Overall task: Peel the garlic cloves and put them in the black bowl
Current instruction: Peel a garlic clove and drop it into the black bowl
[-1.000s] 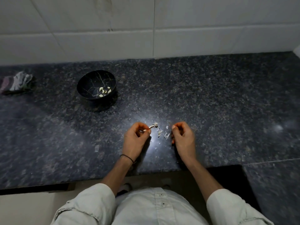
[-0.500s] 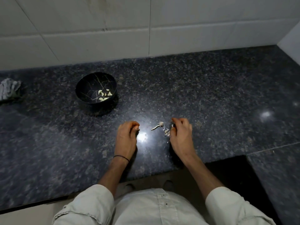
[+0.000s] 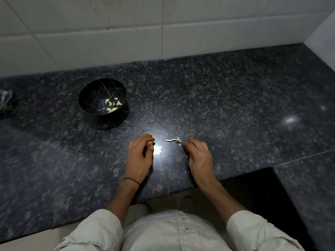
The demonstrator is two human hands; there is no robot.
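On the worktop [image 3: 235, 105], left hand [image 3: 140, 156] grip pinches a garlic clove [image 3: 150, 143]; right hand [image 3: 199, 158] grip curled, contents indiscernible; black bowl [image 3: 90, 91] beyond

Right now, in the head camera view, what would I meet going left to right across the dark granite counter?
Crumpled grey cloth at the left edge → black bowl with gold veining, holding peeled garlic cloves → left hand pinching a small pale piece → thin white garlic stem → right hand, fingers curled.
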